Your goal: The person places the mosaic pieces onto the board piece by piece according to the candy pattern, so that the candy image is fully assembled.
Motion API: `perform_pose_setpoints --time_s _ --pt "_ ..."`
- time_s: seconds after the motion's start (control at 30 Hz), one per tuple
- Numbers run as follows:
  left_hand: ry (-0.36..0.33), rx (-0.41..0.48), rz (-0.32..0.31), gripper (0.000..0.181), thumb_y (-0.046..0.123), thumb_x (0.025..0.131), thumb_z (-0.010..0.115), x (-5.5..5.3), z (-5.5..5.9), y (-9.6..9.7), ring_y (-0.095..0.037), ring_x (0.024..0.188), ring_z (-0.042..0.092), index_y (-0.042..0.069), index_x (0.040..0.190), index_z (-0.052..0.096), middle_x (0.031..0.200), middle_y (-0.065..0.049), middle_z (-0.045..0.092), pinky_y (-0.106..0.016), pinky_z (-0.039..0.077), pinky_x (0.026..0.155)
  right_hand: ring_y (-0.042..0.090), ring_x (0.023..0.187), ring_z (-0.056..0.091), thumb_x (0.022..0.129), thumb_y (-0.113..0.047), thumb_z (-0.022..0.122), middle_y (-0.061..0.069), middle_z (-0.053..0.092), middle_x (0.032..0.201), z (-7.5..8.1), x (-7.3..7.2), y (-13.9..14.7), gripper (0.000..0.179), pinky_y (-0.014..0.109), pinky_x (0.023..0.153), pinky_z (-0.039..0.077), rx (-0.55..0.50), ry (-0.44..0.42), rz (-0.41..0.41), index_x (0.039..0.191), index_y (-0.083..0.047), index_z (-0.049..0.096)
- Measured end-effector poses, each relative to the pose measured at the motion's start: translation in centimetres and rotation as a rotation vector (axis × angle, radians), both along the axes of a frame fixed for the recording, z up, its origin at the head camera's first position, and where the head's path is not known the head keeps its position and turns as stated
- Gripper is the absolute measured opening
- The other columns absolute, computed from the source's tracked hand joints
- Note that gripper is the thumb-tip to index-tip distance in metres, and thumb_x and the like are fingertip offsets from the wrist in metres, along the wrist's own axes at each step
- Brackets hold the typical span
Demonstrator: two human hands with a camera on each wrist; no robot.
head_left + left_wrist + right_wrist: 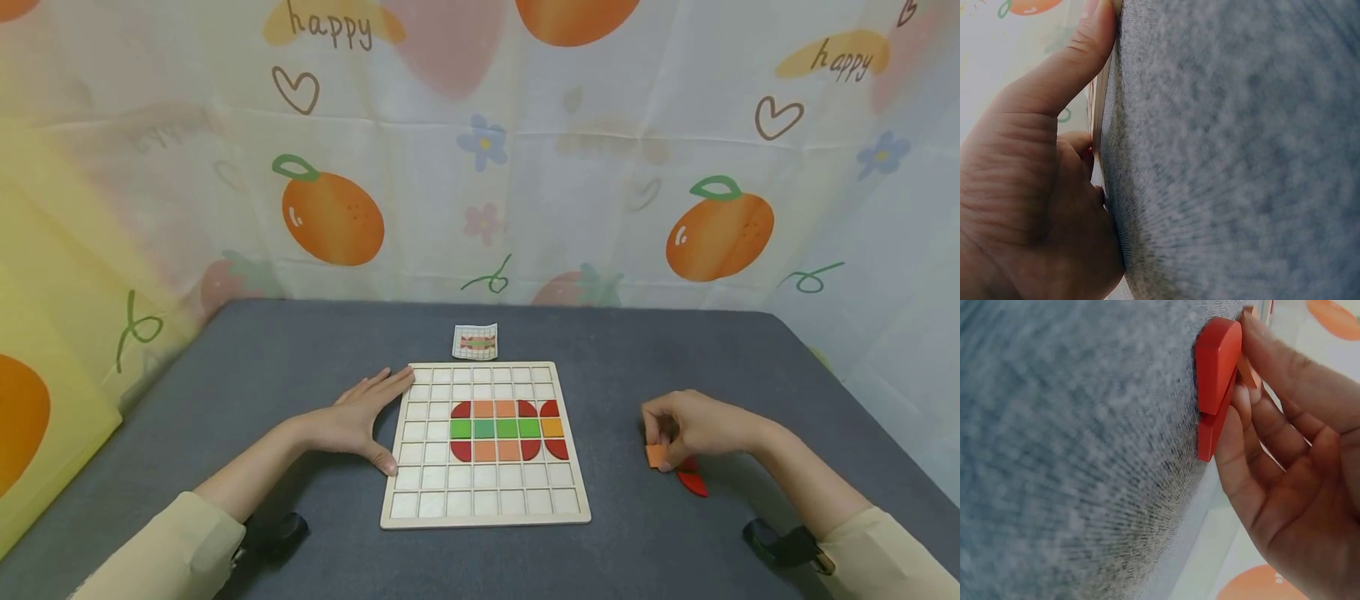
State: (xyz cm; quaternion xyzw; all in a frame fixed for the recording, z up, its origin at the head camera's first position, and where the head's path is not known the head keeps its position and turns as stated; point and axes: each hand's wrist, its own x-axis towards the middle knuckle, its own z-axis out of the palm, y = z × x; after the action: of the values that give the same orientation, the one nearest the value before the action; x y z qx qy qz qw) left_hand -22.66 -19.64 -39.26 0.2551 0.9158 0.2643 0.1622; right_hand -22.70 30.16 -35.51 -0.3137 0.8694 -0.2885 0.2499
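My left hand [348, 425] lies with thumb and fingers spread against the left edge of a pale wooden grid board [487, 504]. Coloured tiles sit in the board's middle rows: red rounded-corner tiles [461, 451], salmon squares [497, 451], green squares [507, 428] and an orange square [552, 427] near the right edge. Off to the board's right, my right hand [701, 425] pinches an orange square tile [656, 456] between thumb and fingers, close to the table. Beside that thumb lie red curved-edge tiles [693, 483]; in the right wrist view two red tiles [1217, 365] overlap.
A small printed pattern card [475, 342] lies just behind the board on the dark grey tabletop [315, 350]. Behind the table hangs a fruit-print cloth [420, 183]. Black straps [277, 537] are at both wrists.
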Motion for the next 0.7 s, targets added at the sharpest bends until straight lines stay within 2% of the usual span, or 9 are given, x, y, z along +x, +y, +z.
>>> perform_pose_setpoints --time_s 0.17,0.43,0.57,0.7 --pt "0.004 -0.009 0.004 0.13 0.054 0.063 0.087 0.0 -0.1 0.0 -0.043 0.155 -0.001 0.01 0.16 0.013 0.169 -0.01 0.006 -0.069 0.003 0.119 0.001 0.059 0.051 0.077 -0.017 0.082 -0.003 0.063 0.073 0.0 -0.1 -0.4 0.02 0.023 0.056 0.048 -0.011 0.081 -0.025 0.08 -0.015 0.062" --pt "-0.002 -0.005 0.001 0.13 0.054 0.064 0.087 0.1 0.0 0.1 -0.043 0.155 -0.001 0.01 0.16 0.013 0.169 -0.01 0.006 -0.069 0.003 0.119 0.008 0.068 0.065 0.084 -0.012 0.076 -0.004 0.072 0.079 0.3 -0.8 -2.0 0.013 0.024 0.064 0.052 0.0 0.121 -0.056 0.086 -0.015 0.064" --pt "-0.001 0.002 -0.004 0.129 0.053 0.064 0.087 0.2 0.1 0.0 -0.044 0.155 -0.001 0.01 0.16 0.012 0.169 -0.011 0.006 -0.07 0.003 0.118 0.008 0.073 0.064 0.087 -0.012 0.074 -0.004 0.071 0.081 0.8 -1.3 -3.3 0.011 0.024 0.067 0.052 0.002 0.141 -0.072 0.093 -0.016 0.066" --pt "-0.004 0.002 -0.003 0.129 0.053 0.064 0.087 0.2 0.0 0.0 -0.044 0.155 -0.001 0.01 0.16 0.012 0.169 -0.01 0.005 -0.07 0.003 0.118 0.008 0.075 0.065 0.088 -0.013 0.073 -0.005 0.071 0.082 1.0 -1.8 -5.1 0.011 0.024 0.069 0.053 -0.024 0.157 -0.055 0.097 -0.016 0.067"
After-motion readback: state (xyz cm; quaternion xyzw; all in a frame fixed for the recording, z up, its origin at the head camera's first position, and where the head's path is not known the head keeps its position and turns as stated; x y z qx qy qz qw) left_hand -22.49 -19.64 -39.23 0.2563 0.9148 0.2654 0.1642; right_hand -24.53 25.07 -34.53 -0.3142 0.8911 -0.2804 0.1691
